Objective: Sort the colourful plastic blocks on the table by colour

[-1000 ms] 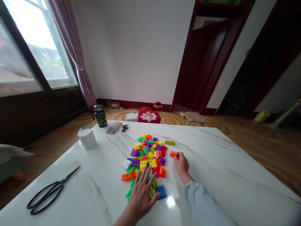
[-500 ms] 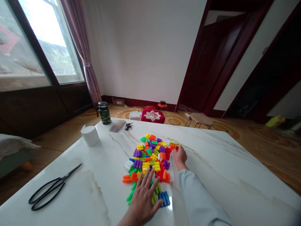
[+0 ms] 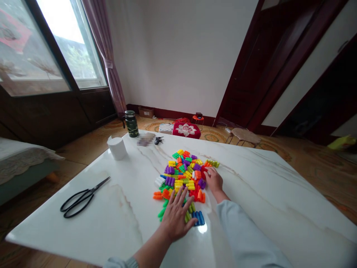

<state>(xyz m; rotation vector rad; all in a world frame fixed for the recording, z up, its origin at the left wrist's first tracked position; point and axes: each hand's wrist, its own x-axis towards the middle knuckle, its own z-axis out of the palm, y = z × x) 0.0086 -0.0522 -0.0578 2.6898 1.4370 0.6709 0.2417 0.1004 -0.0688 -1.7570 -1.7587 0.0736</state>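
Note:
A pile of colourful plastic toy blocks (image 3: 182, 173), each shaped like joined rounded tubes, lies on the white marbled table (image 3: 125, 238). My left hand (image 3: 177, 216) rests palm down with fingers spread over the near part of the pile, covering some green and yellow blocks. Beside its thumb is a dark blue block (image 3: 199, 218). At the pile's right side, my right hand (image 3: 214, 181) has its fingers bent and closed against a red block (image 3: 204, 172), partly hidden by them. Just beyond it lies a yellow-green block (image 3: 213, 163).
Black-handled scissors (image 3: 83, 198) lie at the left. Toward the far left edge stand a paper roll (image 3: 117, 149) and a dark green flask (image 3: 131, 124), with keys (image 3: 158, 140) and a blurred item (image 3: 145, 139) nearby. Past the table is a stool (image 3: 244, 136).
The view has tilted, so the table sits higher in the picture. My right hand has shifted slightly left and nearer against the red block. My left hand stays spread on the pile.

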